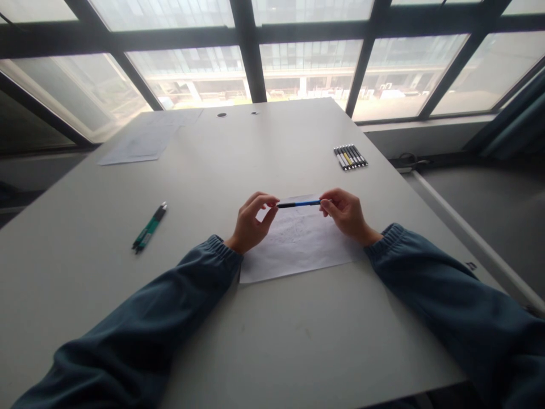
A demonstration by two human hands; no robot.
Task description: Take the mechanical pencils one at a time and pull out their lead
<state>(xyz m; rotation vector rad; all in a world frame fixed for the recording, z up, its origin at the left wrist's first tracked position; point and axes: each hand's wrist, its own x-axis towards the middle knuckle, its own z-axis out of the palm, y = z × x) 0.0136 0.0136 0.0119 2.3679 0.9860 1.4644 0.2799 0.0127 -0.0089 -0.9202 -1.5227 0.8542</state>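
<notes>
A blue and black pen [299,203] is held level between both hands, a little above a white sheet of paper [298,250] with faint scribbles. My left hand [252,222] pinches the pen's black left end with curled fingers. My right hand [347,214] pinches its blue right end. Both hands hover over the sheet near the middle of the grey table [213,182].
Two green and black pens [149,228] lie at the left. A row of several pens [350,157] lies at the far right. More paper sheets [140,145] lie at the far left corner. The table's right edge drops beside a window wall.
</notes>
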